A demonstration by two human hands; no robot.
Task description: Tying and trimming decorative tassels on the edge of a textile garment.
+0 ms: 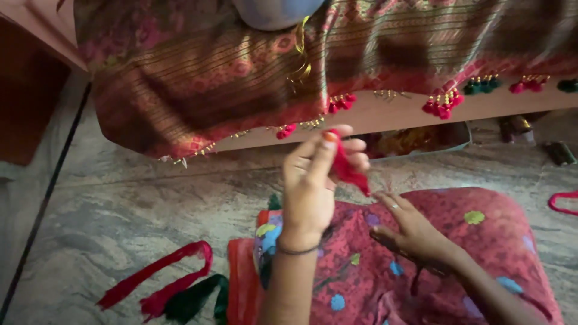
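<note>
Two hands mid-frame: left hand (310, 180) pinches red tuft (348, 168) btwn thumb & fingers, tuft hanging to its right. Right hand (412, 232) open, fingers spread, just below tuft, over the lap.

Figure: your view down over the floor. No labels, signs or screens show anywhere in it. The only package-like things lie along the far edge of the floor, under the ledge draped with patterned cloth. A shallow open box or tray (448, 139), pale-walled and rectangular, sits there with yellow and red material heaped inside; what that material is cannot be told. To its right stand a small dark container with a gold-coloured top (516, 126) and, nearer the right edge, a small dark green cylinder lying on its side (560, 153). Both are too blurred to tell more.
</note>
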